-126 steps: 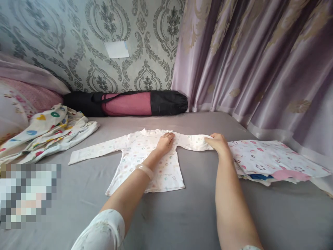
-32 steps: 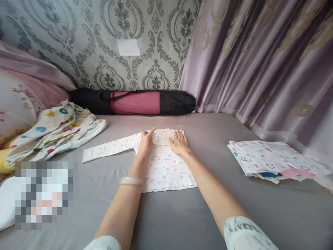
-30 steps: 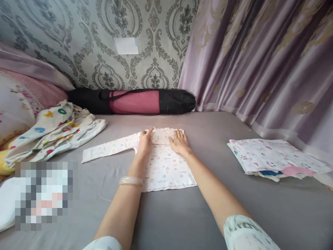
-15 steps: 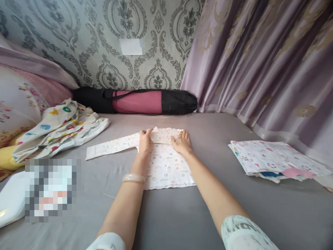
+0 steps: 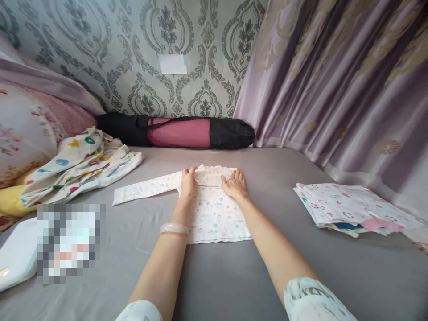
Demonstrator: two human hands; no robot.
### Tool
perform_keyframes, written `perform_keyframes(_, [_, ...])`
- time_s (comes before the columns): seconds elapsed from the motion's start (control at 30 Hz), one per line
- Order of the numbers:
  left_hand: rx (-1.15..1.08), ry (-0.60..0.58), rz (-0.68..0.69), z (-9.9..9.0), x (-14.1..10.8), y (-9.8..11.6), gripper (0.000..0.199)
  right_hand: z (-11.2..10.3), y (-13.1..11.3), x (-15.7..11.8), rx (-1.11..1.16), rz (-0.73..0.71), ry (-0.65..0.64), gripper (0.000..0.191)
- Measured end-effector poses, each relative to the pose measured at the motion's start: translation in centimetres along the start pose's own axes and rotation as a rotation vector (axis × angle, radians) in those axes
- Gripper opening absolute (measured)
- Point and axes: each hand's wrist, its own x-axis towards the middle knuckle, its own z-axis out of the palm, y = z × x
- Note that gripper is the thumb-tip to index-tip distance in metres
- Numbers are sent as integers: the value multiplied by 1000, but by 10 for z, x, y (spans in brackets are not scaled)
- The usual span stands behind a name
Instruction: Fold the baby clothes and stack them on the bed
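Note:
A small white long-sleeved shirt (image 5: 219, 216) with a fine pastel print lies spread on the grey sheet. One sleeve (image 5: 147, 186) stretches out to the left, and the other is folded across the upper chest. My left hand (image 5: 189, 183) rests on the shirt near its left shoulder, thumb apart from the fingers, its fingertips partly hidden. Flat on the right end of the folded sleeve lies my right hand (image 5: 234, 183), fingers stretched forward. Neither hand lifts the cloth.
Folded printed clothes (image 5: 347, 205) form a stack at right. A crumpled colourful garment (image 5: 83, 165) lies by a floral pillow (image 5: 23, 129) at left. A white object (image 5: 18, 254) sits near a blurred-out item. A black and pink rolled bag (image 5: 179, 132) lies along the wall, beside curtains (image 5: 301, 80).
The view has shifted slightly, so the surroundings sit a little lower and further right. Both hands stay at nearly the same places on the shirt.

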Motion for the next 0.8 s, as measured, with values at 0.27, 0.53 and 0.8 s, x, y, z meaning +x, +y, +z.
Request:
perform_keyframes(0.27, [48,21,-69,2,2,1,58,-1,1,5,0,7,-40,81])
perform_keyframes(0.53, [144,38,-62,-7,9,8,60,-3,-5,1,-24,-12,51,74])
perform_keyframes(0.8, [333,-287,118,5,1,26,45,6,-48,-21,14,-490,19,61])
